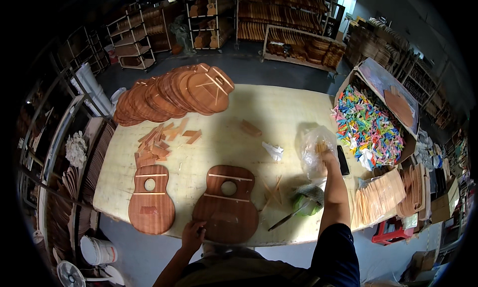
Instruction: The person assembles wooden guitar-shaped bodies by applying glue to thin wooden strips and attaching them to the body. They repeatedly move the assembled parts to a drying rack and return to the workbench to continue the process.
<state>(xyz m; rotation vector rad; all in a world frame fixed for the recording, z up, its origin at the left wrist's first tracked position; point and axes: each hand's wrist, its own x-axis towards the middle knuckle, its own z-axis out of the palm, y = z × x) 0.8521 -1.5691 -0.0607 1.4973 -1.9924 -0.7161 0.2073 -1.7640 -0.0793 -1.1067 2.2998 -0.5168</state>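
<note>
Just in front of me lies a brown ukulele-shaped wooden plate [226, 209] with a round sound hole and two pale braces across it. My left hand [192, 235] is at its lower left edge, fingers curled; what they hold, if anything, is too small to make out. To the left lies a similar wooden plate [152, 212], also braced. My right hand [327, 158] reaches into a clear plastic bag [314, 142] holding small pale pieces. Plastic and blur hide its fingertips. A black phone-like slab [343, 160] lies beside that wrist.
Fanned wooden plates [164, 95] lie at the far left, with loose wood pieces [155, 142] before them. A box of colourful clothespins [371, 127] stands right, near bagged thin wood strips [381, 195]. A green roll with a dark-handled tool [282, 222] lies nearer.
</note>
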